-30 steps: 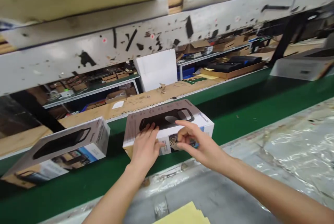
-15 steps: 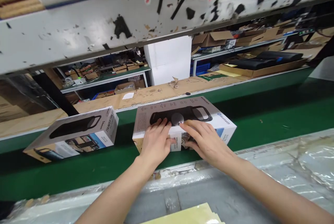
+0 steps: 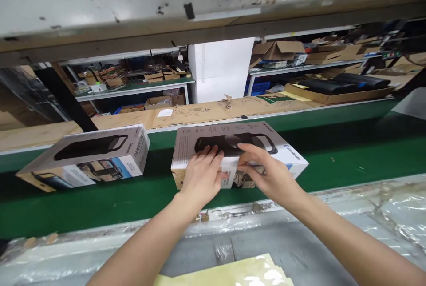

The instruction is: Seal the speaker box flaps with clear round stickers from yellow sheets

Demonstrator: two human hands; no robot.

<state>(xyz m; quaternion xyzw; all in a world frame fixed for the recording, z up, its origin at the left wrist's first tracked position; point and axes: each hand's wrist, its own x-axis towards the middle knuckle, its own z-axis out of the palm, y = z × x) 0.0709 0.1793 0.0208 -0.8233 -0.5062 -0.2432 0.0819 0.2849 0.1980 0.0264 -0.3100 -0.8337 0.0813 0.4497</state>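
A white retail box point(image 3: 289, 155) printed with a black speaker and "Bluetooth" lies across the green belt in front of me. My left hand point(image 3: 203, 172) rests on its near edge, fingers stretched over the top face and thumb against the front. Bent at the near edge, right of the left hand, my right hand point(image 3: 269, 172) has thumb and index finger close together in a pinch. Whatever is between them is too small to make out. A round, shiny clear patch point(image 3: 231, 140) shows on the box top, just beyond the fingers.
A second printed speaker box point(image 3: 96, 157) lies left on the green belt point(image 3: 346, 161). Yellow sheets point(image 3: 229, 272) lie near me on the plastic-covered surface. A scuffed white beam point(image 3: 133, 6) spans overhead. A cardboard tray point(image 3: 339, 95) with black items stands behind the belt at right.
My right hand has lifted and curled from lying on the box top into a pinch at its near edge. My left hand stays on the box. The view has tilted slightly.
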